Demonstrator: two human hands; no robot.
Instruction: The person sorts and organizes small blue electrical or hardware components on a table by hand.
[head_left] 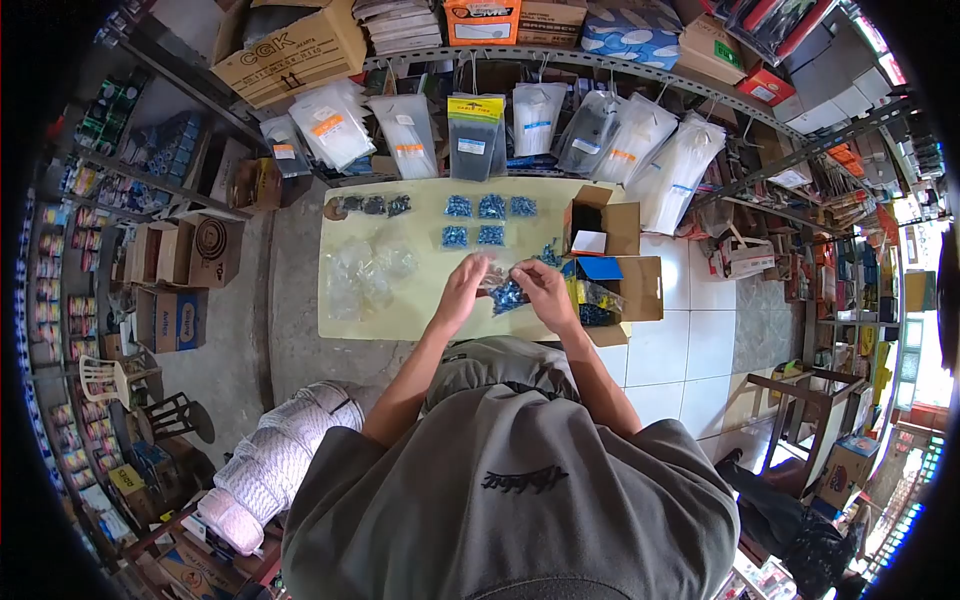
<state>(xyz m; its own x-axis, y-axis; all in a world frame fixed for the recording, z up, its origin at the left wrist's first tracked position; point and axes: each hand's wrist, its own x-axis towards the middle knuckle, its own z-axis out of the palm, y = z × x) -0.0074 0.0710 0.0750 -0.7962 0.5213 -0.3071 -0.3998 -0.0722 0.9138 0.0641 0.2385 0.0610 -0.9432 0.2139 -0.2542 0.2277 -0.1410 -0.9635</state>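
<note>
Above the table's near side, my left hand (464, 288) and my right hand (545, 290) are closed on the top of a clear plastic bag (510, 296) with small blue pieces in its lower part. The fingertips of both hands pinch near its mouth, close together. Just beyond my right hand lies a loose pile of blue pieces (548, 252). Filled packets of blue pieces (491, 206) sit in two rows farther back. To the left of my hands spread clear plastic bags (365, 272). What exactly the blue pieces are is too small to tell.
Dark-filled packets (374, 205) lie at the pale yellow table's (430, 225) back left. Two open cardboard boxes (641, 288) stand along its right edge. Packs of cable ties (477, 137) hang from the shelf behind. A large roll of white rope (290, 450) is at my left.
</note>
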